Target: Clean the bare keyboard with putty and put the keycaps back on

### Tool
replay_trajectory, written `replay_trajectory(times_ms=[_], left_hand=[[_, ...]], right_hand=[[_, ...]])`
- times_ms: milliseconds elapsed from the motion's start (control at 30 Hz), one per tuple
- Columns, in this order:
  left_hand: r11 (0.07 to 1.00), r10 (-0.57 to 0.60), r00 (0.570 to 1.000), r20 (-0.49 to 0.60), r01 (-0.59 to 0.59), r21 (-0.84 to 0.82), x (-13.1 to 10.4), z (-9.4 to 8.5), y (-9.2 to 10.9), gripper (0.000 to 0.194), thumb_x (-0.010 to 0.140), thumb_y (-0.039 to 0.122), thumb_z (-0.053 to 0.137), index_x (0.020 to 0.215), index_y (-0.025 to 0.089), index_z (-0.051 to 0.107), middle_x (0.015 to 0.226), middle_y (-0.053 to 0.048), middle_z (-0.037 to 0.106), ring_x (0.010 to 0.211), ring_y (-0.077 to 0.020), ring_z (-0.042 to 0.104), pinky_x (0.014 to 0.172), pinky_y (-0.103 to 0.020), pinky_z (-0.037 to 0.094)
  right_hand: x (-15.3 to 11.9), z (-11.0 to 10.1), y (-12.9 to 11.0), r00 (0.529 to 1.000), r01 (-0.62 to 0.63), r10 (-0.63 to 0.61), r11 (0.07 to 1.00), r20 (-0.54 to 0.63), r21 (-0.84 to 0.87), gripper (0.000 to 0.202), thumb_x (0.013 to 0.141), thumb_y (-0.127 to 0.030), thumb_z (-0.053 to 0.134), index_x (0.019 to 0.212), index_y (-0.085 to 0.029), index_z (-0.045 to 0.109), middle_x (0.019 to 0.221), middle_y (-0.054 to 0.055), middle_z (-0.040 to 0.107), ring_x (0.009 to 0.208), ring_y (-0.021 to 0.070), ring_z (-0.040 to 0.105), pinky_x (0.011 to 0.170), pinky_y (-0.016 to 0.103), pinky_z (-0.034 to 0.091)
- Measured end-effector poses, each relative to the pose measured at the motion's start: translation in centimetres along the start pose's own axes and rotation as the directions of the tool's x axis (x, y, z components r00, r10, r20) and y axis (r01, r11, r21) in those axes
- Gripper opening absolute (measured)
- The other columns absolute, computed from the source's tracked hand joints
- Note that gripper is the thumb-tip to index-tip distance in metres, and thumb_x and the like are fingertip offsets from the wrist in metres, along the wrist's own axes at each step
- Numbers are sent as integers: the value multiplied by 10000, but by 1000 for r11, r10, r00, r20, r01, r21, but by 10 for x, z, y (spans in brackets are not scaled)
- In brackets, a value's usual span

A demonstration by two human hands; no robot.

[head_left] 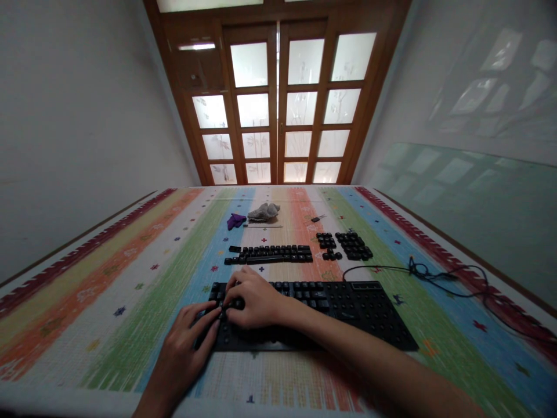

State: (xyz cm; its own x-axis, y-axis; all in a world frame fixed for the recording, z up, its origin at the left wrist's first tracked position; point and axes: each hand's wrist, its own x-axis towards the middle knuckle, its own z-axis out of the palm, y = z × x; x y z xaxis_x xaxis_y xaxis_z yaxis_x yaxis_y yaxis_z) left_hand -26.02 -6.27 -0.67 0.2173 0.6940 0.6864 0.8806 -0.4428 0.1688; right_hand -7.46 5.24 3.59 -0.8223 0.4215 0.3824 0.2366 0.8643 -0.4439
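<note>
A black keyboard point(368, 316) lies across the striped cloth in front of me. Keycaps sit on its upper left and middle, while its right section and lower left show bare switches. My right hand point(255, 299) reaches over the left part of the keyboard, fingers curled and pinched around a small dark thing point(236, 303) I cannot make out. At the keyboard's left edge, my left hand point(187, 337) rests with fingers stretched and apart, the tips touching the left keys near the right fingertips. Both hands hide part of the keys.
Loose keycaps point(276, 254) lie in rows behind the keyboard, with more keycap groups point(354, 245) to the right. Farther back are a purple cloth point(236, 220), a grey cloth point(263, 213), a thin stick point(265, 226) and a small wire-ended tool point(317, 219). A black cable point(429, 271) coils at right.
</note>
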Motion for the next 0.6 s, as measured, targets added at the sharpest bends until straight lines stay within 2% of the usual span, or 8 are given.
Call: replay_trajectory(times_ms=[133,333,467,600], left_hand=[[1000,-6,1000,-4,6,-9,-2,1,-1,215,994,286,539,1142,232,684,1120,-68,677,1026,-213,641,904,-360,557],[999,-34,999,-10,33,-26,-1,1,-1,211,986,274,542,1128,241,695,1112,-62,690,1020,-215,653,896,-370,570],[999,-26,1000,-11,26,-37,0,1,-1,204,986,248,544,1128,230,689,1112,-67,683,1029,-212,641,894,-365,566],[998,-43,999,-1,43,-51,-1,2,-2,202,980,235,551,1130,229,687,1110,-66,681,1032,-212,640,891,-365,567]], right_hand=[[18,-13,28,982,-169,163,984,-92,-51,117,808,-169,676,830,-157,791,895,77,703,905,209,550,897,343,410],[46,-28,71,922,-388,374,891,-103,-237,203,881,-190,611,936,-159,804,965,103,723,962,228,556,920,341,376],[62,-25,86,898,-440,426,857,-112,-267,258,914,-244,576,990,-149,804,1026,135,719,1020,257,552,929,357,373],[80,-12,87,877,-478,470,831,-103,-285,279,906,-288,582,1018,-166,807,1093,147,719,1083,286,544,921,375,385]])
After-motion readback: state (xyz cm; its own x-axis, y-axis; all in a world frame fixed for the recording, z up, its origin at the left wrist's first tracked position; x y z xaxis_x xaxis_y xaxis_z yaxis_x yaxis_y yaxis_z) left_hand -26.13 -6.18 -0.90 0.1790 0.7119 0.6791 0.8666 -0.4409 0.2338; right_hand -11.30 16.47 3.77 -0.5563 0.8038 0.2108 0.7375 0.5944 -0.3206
